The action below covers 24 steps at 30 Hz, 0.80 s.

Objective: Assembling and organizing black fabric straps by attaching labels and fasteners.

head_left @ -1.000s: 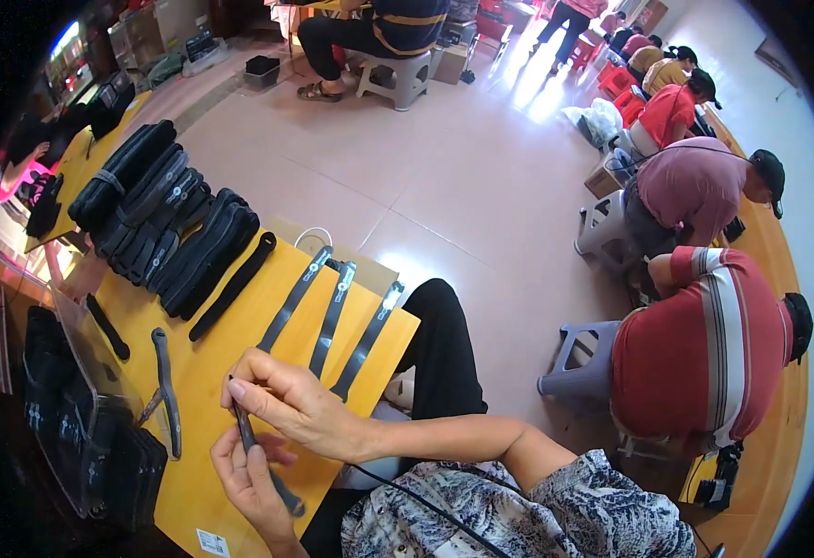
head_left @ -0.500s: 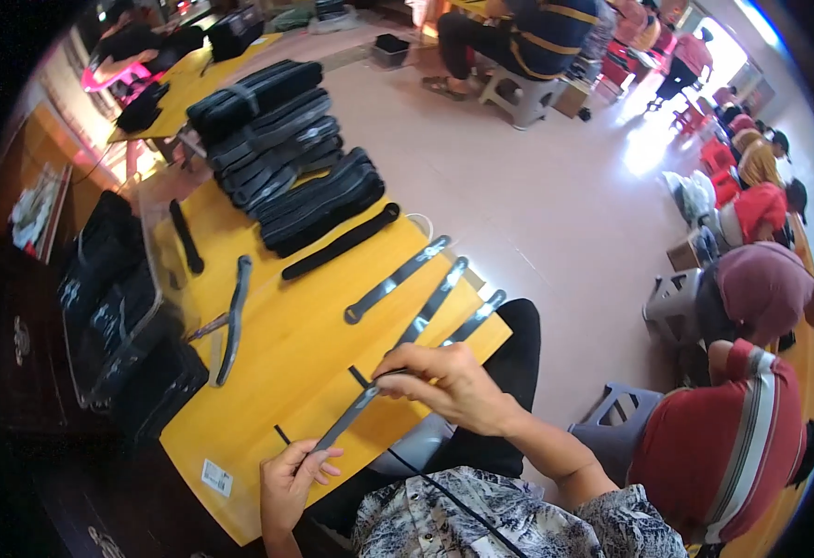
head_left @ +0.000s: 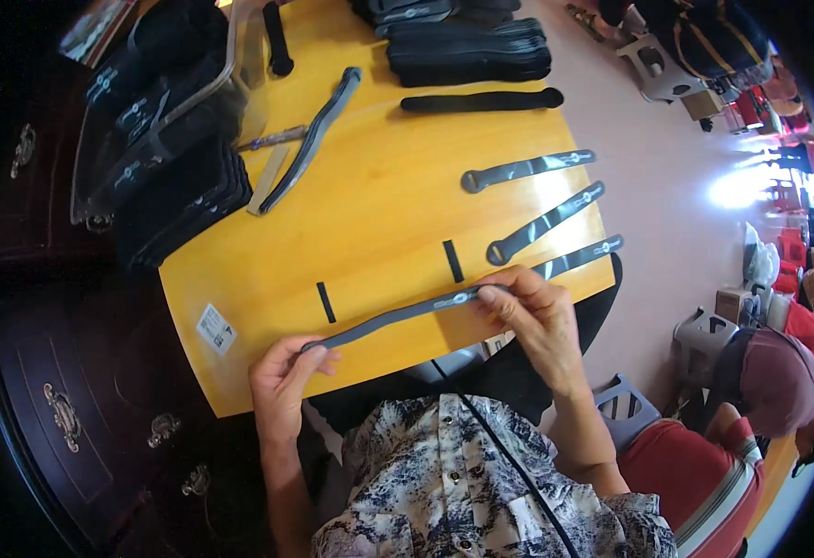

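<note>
A long grey strap (head_left: 398,314) with a small pale print stretches between my hands above the table's near edge. My left hand (head_left: 281,377) pinches its left end between thumb and fingers. At the other end my right hand (head_left: 539,321) grips it the same way. Just beyond the strap, two short black strips (head_left: 325,302) are fixed to the yellow table (head_left: 379,214). Close to my right hand lie three grey straps with round slotted ends: a far one (head_left: 528,172), a middle one (head_left: 547,223) and a near one (head_left: 579,258), partly hidden by the hand.
Bundled black straps (head_left: 467,51) are stacked at the far side, with a single black strap (head_left: 481,100) in front. A clear bin (head_left: 230,74) of dark bundles stands left, near a bent grey strap (head_left: 314,139) and a pen (head_left: 272,139). Seated people (head_left: 695,474) work at right.
My view has turned and dropped closer to the near table edge. The strap between my hands has swung from steeply slanted to nearly level, and my hands are farther apart.
</note>
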Tool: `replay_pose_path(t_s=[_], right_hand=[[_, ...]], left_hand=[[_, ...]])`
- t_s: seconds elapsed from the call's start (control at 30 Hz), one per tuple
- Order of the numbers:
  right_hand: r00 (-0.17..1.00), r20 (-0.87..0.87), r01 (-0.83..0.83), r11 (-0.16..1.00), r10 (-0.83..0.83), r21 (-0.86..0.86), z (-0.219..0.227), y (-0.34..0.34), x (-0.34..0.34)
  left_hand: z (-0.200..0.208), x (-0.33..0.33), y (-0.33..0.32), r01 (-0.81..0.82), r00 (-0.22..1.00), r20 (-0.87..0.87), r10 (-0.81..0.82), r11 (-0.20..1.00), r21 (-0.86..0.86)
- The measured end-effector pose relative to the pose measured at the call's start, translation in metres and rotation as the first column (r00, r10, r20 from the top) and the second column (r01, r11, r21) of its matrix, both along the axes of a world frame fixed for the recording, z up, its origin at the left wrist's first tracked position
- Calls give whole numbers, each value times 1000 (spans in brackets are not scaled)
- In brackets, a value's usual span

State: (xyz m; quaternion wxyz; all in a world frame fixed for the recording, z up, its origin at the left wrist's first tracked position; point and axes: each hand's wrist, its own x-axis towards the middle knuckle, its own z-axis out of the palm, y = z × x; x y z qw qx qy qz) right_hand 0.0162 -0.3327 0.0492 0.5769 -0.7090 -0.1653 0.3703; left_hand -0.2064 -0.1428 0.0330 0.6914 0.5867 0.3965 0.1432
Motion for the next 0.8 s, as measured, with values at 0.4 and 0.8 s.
replay_pose_path(t_s=[0.4,0.8], right_hand=[[773,606,7,953,187,-303,-4,37,27],[535,799,9,944,274,-330,-19,47,39]], left_hand=[[-5,37,16,-101,990,-82,118,977,188],[-18,45,27,-119,980,-115,164,938,327]])
